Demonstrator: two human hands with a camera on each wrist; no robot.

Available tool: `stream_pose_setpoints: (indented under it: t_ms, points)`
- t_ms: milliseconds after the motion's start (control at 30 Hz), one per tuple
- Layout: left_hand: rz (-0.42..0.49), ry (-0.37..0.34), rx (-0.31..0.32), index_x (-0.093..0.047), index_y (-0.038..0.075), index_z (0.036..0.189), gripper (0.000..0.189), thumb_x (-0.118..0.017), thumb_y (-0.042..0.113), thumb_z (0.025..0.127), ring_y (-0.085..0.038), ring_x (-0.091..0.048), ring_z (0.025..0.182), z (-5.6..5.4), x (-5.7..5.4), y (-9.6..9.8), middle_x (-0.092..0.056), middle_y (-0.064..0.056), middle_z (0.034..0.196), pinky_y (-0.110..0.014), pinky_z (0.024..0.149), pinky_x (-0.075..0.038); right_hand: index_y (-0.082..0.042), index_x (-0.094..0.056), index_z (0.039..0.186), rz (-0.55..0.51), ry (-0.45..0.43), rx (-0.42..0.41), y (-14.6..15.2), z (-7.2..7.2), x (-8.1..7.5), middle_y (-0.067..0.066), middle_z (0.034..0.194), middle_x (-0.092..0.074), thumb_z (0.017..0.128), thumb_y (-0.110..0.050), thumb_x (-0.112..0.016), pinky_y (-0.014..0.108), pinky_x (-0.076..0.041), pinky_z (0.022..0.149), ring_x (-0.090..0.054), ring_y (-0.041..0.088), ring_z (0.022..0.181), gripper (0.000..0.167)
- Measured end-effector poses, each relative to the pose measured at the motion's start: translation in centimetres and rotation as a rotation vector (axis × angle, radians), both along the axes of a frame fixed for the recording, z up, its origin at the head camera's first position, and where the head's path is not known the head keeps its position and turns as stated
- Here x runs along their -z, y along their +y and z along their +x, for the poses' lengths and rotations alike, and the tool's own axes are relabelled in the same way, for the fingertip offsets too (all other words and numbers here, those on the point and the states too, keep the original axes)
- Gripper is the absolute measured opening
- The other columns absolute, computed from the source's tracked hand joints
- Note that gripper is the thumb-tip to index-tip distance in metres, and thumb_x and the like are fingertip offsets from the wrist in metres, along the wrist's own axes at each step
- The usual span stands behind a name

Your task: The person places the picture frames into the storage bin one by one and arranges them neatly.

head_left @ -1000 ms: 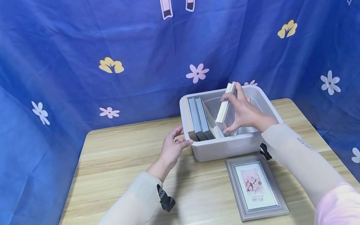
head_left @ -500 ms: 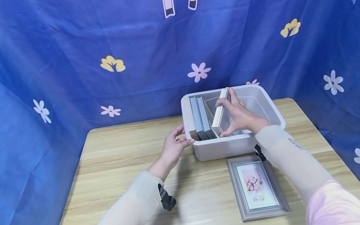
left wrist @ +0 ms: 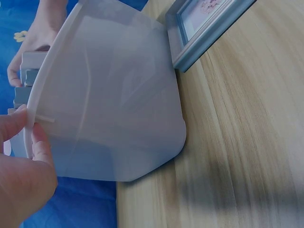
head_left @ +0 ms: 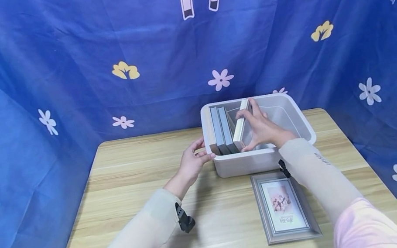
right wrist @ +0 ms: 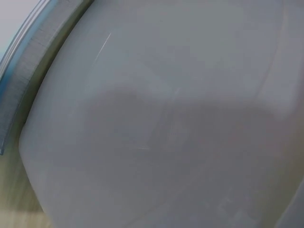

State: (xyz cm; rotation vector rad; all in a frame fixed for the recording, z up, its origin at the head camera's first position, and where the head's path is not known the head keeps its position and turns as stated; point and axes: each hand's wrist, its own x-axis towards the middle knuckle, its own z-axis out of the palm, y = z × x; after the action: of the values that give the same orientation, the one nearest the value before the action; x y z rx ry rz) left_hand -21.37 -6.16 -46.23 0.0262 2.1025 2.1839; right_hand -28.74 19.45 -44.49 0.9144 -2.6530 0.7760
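A light grey plastic storage bin (head_left: 257, 161) stands at the back of the table. My left hand (head_left: 192, 162) pinches its left rim between thumb and fingers; the left wrist view shows this hand (left wrist: 28, 175) close up at the rim. Inside the bin, my right hand (head_left: 261, 128) grips a white picture frame (head_left: 241, 125) by its edges. That frame leans slightly, right beside a row of blue-grey frames (head_left: 226, 126) standing on edge at the left end. In the right wrist view the bin's wall (right wrist: 166, 118) fills most of the picture and the hand is hidden.
A grey picture frame (head_left: 285, 206) with a pink flower print lies face up in front of the bin, close to its front wall. The wooden table (head_left: 142, 165) is bordered by blue patterned curtains (head_left: 170, 75) at the back and both sides.
My right hand has moved left and lower into the bin with the white picture frame, bringing it up beside the standing frames. My left hand stays at the rim.
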Motion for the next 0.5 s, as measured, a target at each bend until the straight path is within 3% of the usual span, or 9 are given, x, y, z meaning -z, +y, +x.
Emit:
stream_pose_setpoints:
  t_ms: [167, 333, 500]
  points:
    - [-0.004, -0.004, 0.000, -0.040, -0.004, 0.141, 0.069, -0.067, -0.015, 0.079, -0.011, -0.059, 0.086, 0.08, 0.03, -0.04, -0.046, -0.018, 0.129, -0.024, 0.080, -0.053, -0.022, -0.040, 0.119, 0.021, -0.048, -0.005, -0.25, -0.01, -0.26, 0.024, 0.152, 0.009, 0.039, -0.037, -0.096, 0.070, -0.020, 0.100, -0.007, 0.046, 0.138, 0.099]
    - [0.001, -0.004, -0.007, -0.040, -0.003, 0.141, 0.069, -0.067, -0.015, 0.078, -0.011, -0.059, 0.085, 0.03, 0.17, -0.09, -0.046, -0.018, 0.129, -0.024, 0.080, -0.053, -0.021, -0.041, 0.118, 0.081, -0.065, -0.040, -0.43, -0.08, -0.44, 0.026, 0.151, 0.004, 0.041, -0.033, -0.095, 0.066, -0.019, 0.103, -0.018, 0.048, 0.134, 0.095]
    - [-0.007, -0.006, -0.010, -0.041, -0.003, 0.140, 0.070, -0.068, -0.014, 0.078, -0.014, -0.059, 0.088, 0.00, 0.19, -0.08, -0.047, -0.018, 0.129, -0.025, 0.080, -0.053, -0.020, -0.042, 0.117, 0.132, -0.040, -0.089, -0.57, -0.19, -0.53, 0.029, 0.150, -0.002, 0.043, -0.032, -0.093, 0.062, -0.018, 0.104, -0.012, 0.044, 0.137, 0.091]
